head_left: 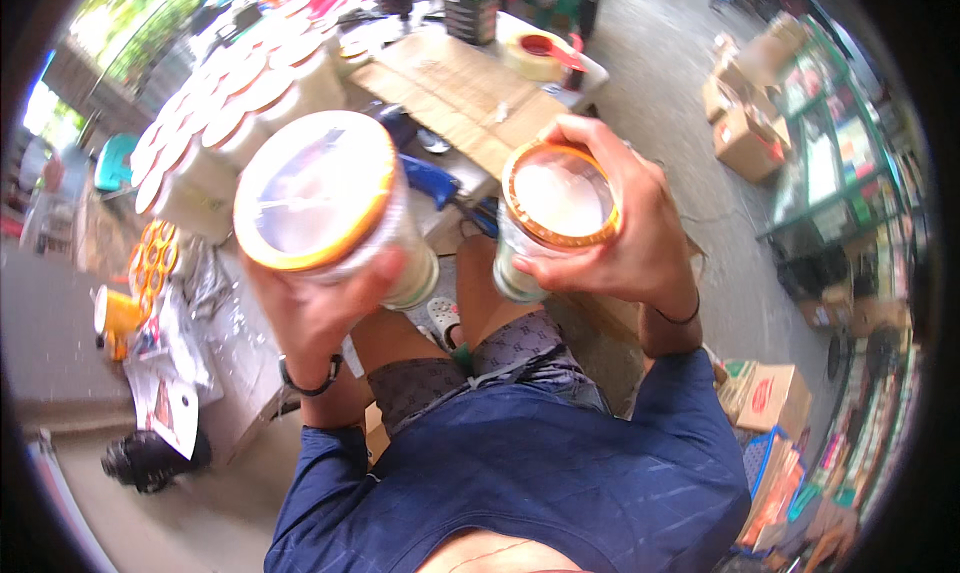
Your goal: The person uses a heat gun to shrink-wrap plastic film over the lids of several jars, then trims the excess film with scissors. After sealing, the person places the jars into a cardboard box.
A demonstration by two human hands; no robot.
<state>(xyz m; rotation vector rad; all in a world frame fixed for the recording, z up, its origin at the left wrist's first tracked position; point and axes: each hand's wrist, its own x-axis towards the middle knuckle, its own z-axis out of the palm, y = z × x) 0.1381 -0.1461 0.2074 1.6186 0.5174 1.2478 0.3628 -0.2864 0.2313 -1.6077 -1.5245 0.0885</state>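
My left hand (325, 303) is wrapped round a large clear jar (418, 271) with a pale, see-through top and an orange rim, tilted toward me. In my right hand (640, 233) is a smaller clear jar (518, 281), gripped round its side with the fingers over its rim. An orange ring (565, 239) circles its top, and the inside looks pale. Both jars are held up above my lap, apart from each other. Glare hides what the left jar contains.
Many white containers with round lids (250, 83) crowd the table at the far left. Beyond the jars lie flattened cardboard (465, 88), a blue-handled tool (428, 181) and a tape roll (535, 48). Orange rings (152, 263) sit at left; cardboard boxes (745, 138) and a green-framed shelf (850, 163) stand at right.
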